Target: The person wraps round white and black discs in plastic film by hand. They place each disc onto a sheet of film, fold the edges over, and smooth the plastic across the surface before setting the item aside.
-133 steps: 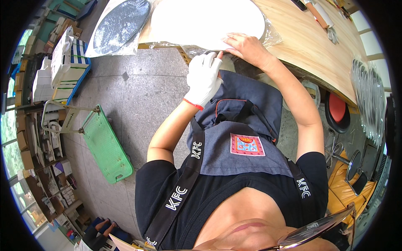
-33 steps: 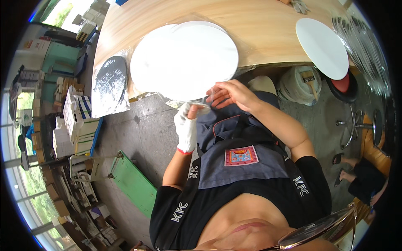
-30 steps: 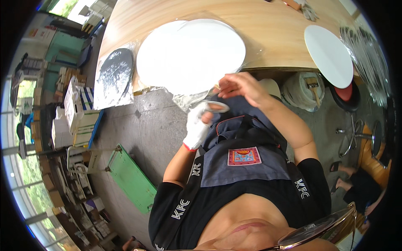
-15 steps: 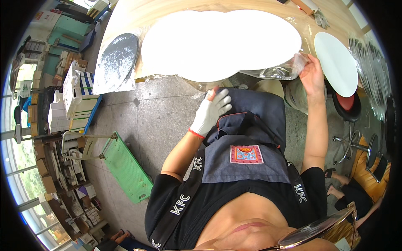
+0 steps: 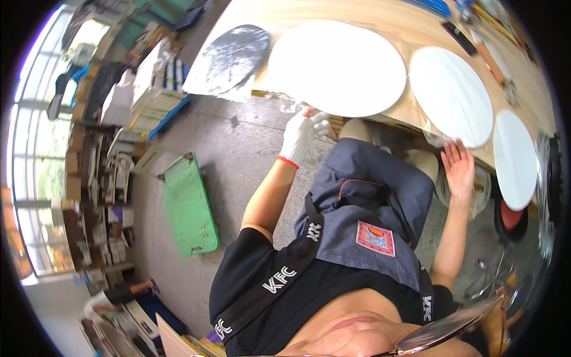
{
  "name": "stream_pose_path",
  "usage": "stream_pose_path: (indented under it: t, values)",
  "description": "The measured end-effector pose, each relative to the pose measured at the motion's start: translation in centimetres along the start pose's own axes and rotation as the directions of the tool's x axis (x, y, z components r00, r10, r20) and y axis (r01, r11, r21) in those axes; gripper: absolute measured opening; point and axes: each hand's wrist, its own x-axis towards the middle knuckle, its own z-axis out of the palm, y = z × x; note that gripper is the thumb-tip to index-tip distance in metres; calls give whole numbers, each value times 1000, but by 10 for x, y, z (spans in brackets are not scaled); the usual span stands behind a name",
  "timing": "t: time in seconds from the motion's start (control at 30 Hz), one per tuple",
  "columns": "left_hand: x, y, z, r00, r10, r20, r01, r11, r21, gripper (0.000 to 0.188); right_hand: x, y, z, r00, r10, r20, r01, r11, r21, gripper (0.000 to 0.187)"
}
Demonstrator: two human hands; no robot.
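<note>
My left hand [image 5: 301, 137], in a white glove with a red cuff and a bare thumb tip, is just below the near left edge of a large white round disc [image 5: 338, 68]. Its fingers are loosely bent and apart from the thumb, with nothing plainly held. My bare right hand [image 5: 459, 169] is open, fingers spread, at the near edge of a second white disc [image 5: 452, 95]. Clear plastic film [image 5: 436, 140] shows by those fingertips. The two discs lie apart on the wooden table [image 5: 410, 33].
A dark glossy disc in clear film [image 5: 235, 56] lies on the table's left. Another white disc [image 5: 515, 157] is at the right, near a red-topped stool [image 5: 511, 217]. A roller [image 5: 491, 59] and black object [image 5: 458, 38] lie farther back. A green cart [image 5: 189, 205] stands left.
The view has turned. The second white disc, which overlapped the large one, now lies separately to its right. My right hand has let go of the clear film and opened.
</note>
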Motion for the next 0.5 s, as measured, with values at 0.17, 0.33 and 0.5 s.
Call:
stream_pose_path:
  t: [0.17, 0.33, 0.5]
  values:
    - [-33, 70, -35, 977, 203, 59, -194, 750, 632, 38, -19, 27, 26, 985, 175, 1, -175, 982, -76, 60]
    - [-9, 133, -61, 492, 818, 299, 65, -377, 924, 28, -47, 66, 36, 959, 284, -17, -281, 933, -225, 47]
    - [16, 148, -92, 700, 705, 115, 267, -408, 873, 16, -54, 86, 55, 956, 280, -86, -293, 911, -289, 41]
